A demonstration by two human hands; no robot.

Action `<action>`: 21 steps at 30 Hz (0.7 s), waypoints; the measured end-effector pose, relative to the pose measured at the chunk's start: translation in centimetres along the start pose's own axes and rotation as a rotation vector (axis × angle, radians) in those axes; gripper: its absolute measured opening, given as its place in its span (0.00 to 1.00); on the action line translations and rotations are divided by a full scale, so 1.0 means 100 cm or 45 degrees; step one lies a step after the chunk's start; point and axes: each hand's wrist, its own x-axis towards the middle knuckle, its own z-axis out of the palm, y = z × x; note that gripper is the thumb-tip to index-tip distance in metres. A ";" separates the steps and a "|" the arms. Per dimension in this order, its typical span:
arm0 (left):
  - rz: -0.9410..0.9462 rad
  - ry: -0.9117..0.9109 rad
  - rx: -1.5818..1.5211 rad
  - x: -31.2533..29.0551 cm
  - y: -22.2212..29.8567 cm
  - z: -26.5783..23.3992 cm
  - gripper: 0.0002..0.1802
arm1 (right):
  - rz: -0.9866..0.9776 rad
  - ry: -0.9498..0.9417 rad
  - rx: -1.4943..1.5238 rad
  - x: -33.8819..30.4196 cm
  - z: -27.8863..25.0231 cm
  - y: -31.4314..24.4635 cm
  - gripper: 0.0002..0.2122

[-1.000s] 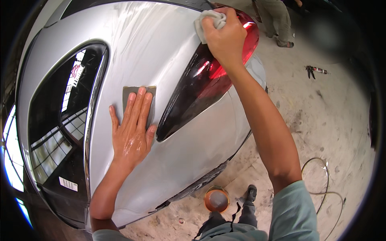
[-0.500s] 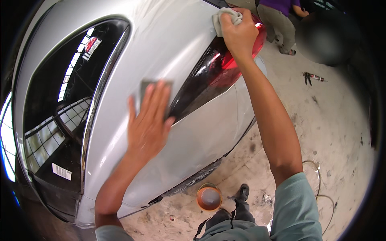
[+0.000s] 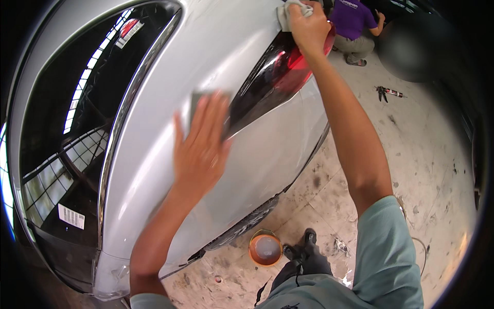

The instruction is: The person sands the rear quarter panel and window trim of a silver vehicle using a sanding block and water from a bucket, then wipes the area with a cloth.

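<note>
My left hand (image 3: 201, 141) lies with long, nearly straight fingers over a grey square sanding sheet (image 3: 197, 103), pressing it to the silver car's rear side panel (image 3: 154, 123). Motion blurs both hand and sheet. Just right of them begins the pointed dark end of the red tail light (image 3: 280, 69). At the lamp's far upper end, my right hand (image 3: 310, 32) is closed round a bunched, whitish cloth (image 3: 284, 19). The cloth rests against the bodywork there, partly covered by my fingers.
A dark side window (image 3: 77, 103) with chrome trim is on the left. An orange bucket (image 3: 265, 248) of greyish liquid stands by my feet. On the floor at right lie a caulking gun (image 3: 387, 92) and a hose (image 3: 423, 252). Another person (image 3: 352, 26) in purple squats beyond the car.
The view has shifted slightly. My left hand and the sheet stay near the lamp's pointed end; the right hand still grips the cloth. The other person has sunk into a squat.
</note>
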 end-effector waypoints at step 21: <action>-0.179 -0.191 0.106 0.007 0.008 0.007 0.37 | 0.262 -0.357 0.294 0.044 -0.008 0.011 0.15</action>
